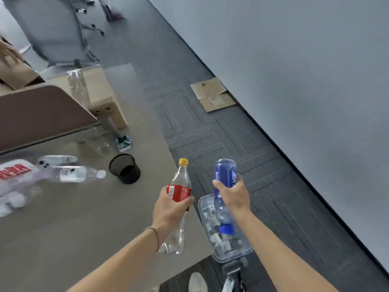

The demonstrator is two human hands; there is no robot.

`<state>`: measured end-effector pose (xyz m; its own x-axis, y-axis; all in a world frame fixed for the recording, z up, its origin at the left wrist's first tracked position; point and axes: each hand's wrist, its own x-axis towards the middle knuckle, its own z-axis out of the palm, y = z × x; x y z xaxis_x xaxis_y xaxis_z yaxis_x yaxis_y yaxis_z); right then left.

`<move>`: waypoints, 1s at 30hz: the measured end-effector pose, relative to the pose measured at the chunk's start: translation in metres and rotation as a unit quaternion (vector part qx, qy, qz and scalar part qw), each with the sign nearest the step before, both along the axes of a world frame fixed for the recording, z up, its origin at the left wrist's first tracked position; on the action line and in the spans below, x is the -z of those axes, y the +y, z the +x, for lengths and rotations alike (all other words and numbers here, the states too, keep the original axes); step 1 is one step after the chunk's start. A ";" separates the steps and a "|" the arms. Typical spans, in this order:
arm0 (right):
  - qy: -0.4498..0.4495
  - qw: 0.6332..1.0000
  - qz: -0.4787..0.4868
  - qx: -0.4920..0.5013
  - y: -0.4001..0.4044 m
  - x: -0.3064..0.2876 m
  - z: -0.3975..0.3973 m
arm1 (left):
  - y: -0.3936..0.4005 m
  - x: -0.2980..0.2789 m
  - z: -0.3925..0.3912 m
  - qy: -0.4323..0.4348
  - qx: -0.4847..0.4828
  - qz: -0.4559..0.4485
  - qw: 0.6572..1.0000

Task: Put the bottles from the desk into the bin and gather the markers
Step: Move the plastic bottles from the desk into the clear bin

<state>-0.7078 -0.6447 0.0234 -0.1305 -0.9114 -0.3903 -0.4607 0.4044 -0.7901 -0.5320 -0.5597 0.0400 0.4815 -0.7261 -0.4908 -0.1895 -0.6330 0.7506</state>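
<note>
My left hand (169, 209) grips a clear bottle with a red label and yellow cap (180, 182) over the desk's right edge. My right hand (232, 196) holds a blue bottle (225, 175) cap-down above a clear plastic bin (204, 209) that stands on the floor beside the desk and holds several bottles. A clear bottle with a white cap (73, 173) lies on the grey desk (84, 218), and another bottle (59, 160) lies behind it. More bottles (12, 199) lie blurred at the desk's left edge. No markers are visible.
A black mesh pen cup (125, 168) stands on the desk near a clear cup (97, 144) and a small blue-green pack (124, 142). A brown divider panel (42, 114) rises at the left. Flat cardboard (212, 94) lies on the carpet by the wall. An office chair (54, 28) stands behind.
</note>
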 end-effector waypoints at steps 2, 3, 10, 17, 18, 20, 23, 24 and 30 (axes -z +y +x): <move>-0.015 0.998 0.031 0.054 0.002 0.021 -0.031 | -0.012 0.009 -0.024 0.005 0.034 0.008 0.999; -0.021 0.996 0.045 0.074 0.003 0.032 -0.043 | -0.017 0.014 -0.034 0.012 0.046 0.012 0.999; -0.093 0.969 0.134 0.187 0.009 0.107 -0.095 | -0.053 0.037 -0.085 0.017 0.117 0.059 0.991; -0.133 0.941 0.178 0.255 0.003 0.149 -0.116 | -0.070 0.056 -0.098 -0.008 0.149 0.093 0.984; -0.137 0.938 0.180 0.263 0.001 0.155 -0.118 | -0.072 0.059 -0.099 -0.012 0.149 0.096 0.984; -0.147 0.933 0.185 0.271 -0.001 0.164 -0.120 | -0.078 0.063 -0.102 -0.021 0.152 0.100 0.983; -0.161 0.927 0.208 0.266 -0.003 0.165 -0.126 | -0.086 0.066 -0.110 -0.032 0.168 0.103 0.980; -0.159 0.929 0.213 0.258 -0.003 0.163 -0.131 | -0.090 0.067 -0.115 -0.032 0.174 0.102 0.979; -0.115 0.942 0.206 0.238 0.000 0.146 -0.165 | -0.101 0.076 -0.141 -0.028 0.194 0.093 0.976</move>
